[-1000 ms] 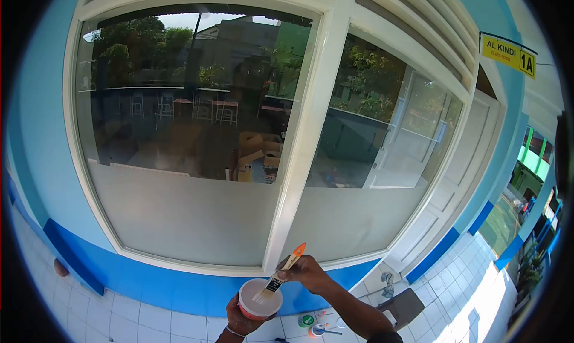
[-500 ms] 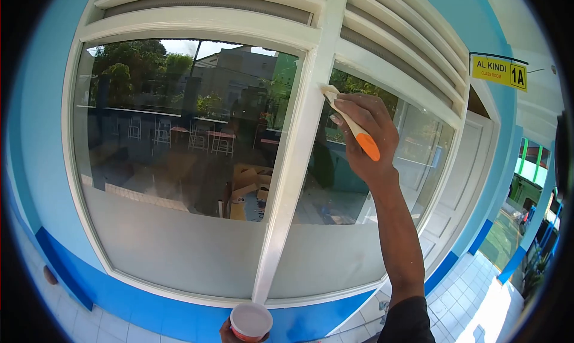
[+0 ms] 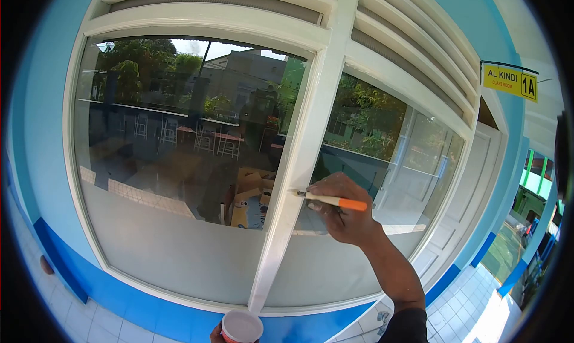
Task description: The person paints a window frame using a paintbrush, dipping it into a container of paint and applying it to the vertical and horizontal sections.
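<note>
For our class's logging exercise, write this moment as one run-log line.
right hand: holding paintbrush, tip at white window post | left hand: holding tub, low in view

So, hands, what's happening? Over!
Right fingers gripping orange-tipped cream paintbrush, bristles at the white window post. Left fingers holding round, red-sided tub. Nothing visibly in the way.

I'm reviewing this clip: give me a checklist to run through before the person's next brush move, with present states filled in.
1. Right hand has a grip on the brush: ok.
2. Brush tip at the white window post: ok, it appears to touch.
3. Left hand supporting the tub: ok.
4. Tub wholly in view: not ok, cut off below.
5. Paint load on the brush: cannot tell, too small.
6. Glass unsmeared: cannot tell, reflections.
</note>
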A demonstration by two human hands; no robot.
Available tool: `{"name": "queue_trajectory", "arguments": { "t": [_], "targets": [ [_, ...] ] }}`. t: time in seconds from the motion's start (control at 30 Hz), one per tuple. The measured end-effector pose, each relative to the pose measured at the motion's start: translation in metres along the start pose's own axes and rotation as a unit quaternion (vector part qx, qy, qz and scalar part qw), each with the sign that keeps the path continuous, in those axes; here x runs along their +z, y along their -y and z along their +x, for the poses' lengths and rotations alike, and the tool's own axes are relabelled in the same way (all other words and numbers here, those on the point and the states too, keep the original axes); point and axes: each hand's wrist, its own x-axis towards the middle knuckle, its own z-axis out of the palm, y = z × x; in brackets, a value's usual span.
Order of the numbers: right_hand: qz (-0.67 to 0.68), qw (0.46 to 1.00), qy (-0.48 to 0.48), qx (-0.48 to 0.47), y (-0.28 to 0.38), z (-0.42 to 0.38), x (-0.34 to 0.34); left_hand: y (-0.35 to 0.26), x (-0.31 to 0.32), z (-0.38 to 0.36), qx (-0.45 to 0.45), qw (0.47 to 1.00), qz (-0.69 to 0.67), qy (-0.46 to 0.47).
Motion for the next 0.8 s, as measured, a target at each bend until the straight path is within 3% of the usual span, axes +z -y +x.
{"name": "queue_trajectory", "arguments": {
  "t": [0.1,0.13,0.23,0.27,0.37,0.4,0.43,0.47,0.5,0.57,0.6,0.67,0.77,0.8],
  "targets": [
    [0.021,0.989,-0.040,0.137,-0.020,0.078,-0.032,0.009,-0.010,0.005,0.028,0.999,0.022,-0.004],
    [0.026,0.990,-0.080,0.116,-0.035,0.101,-0.041,0.011,-0.014,0.007,0.044,0.998,0.037,-0.005],
    [-0.020,0.980,-0.175,0.094,-0.061,0.167,-0.068,-0.002,-0.001,-0.001,0.015,0.994,-0.109,0.021],
    [-0.034,0.978,-0.184,0.090,-0.065,0.184,-0.077,-0.024,0.033,-0.019,0.164,0.954,0.250,-0.001],
    [-0.068,0.973,-0.210,0.072,-0.065,0.215,-0.089,-0.040,0.055,-0.031,0.196,0.912,0.357,-0.048],
    [-0.078,0.970,-0.219,0.065,-0.065,0.218,-0.089,-0.036,0.050,-0.028,0.130,0.973,0.184,-0.047],
    [-0.062,0.970,-0.230,0.041,-0.067,0.219,-0.088,-0.029,0.040,-0.023,0.059,0.997,0.004,-0.045],
    [-0.046,0.969,-0.241,0.017,-0.069,0.219,-0.085,-0.022,0.031,-0.019,-0.015,0.983,-0.176,-0.041],
    [-0.032,0.967,-0.252,-0.005,-0.071,0.216,-0.083,-0.016,0.025,-0.015,0.002,0.988,-0.138,-0.068],
    [-0.141,0.950,-0.245,-0.129,-0.073,0.204,-0.078,-0.006,0.017,-0.010,0.035,0.990,-0.061,-0.120],
    [-0.193,0.932,-0.239,-0.191,-0.073,0.196,-0.074,-0.012,0.026,-0.013,0.089,0.986,0.070,-0.123],
    [-0.240,0.935,-0.159,-0.206,-0.075,0.171,-0.062,-0.024,0.045,-0.025,0.189,0.919,0.324,-0.124],
    [-0.258,0.938,-0.089,-0.214,-0.067,0.120,-0.037,-0.009,0.013,-0.016,0.287,0.818,0.491,-0.087],
    [-0.260,0.939,-0.081,-0.211,-0.061,0.100,-0.026,-0.009,0.015,-0.016,0.284,0.821,0.488,-0.081]
  ]
}}
